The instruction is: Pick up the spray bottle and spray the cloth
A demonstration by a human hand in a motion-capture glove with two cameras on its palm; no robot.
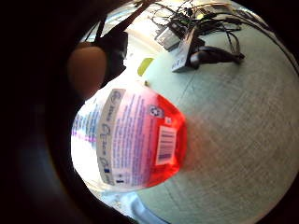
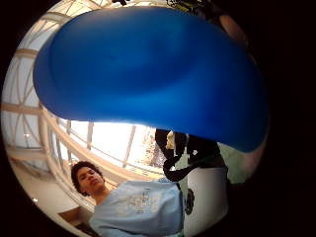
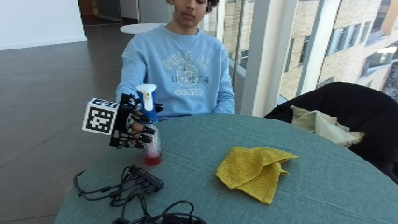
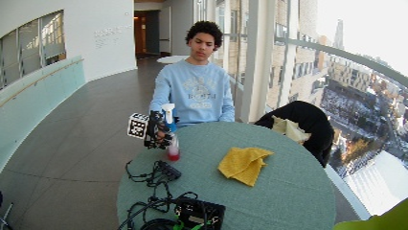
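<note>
Standing upright near the bench edge: one bottle, white-and-blue spray head uppermost, red liquid in its base, which touches the bench top. Gloved right hand, the grip: fingers curled round the bottle's neck and upper body. One yellow cloth, crumpled, mid-bench, well apart from the bottle. Black cables in a heap near the bottle's base.

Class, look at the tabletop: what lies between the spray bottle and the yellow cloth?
Nothing: the outside view shows only bare table between spray bottle and yellow cloth.
</note>
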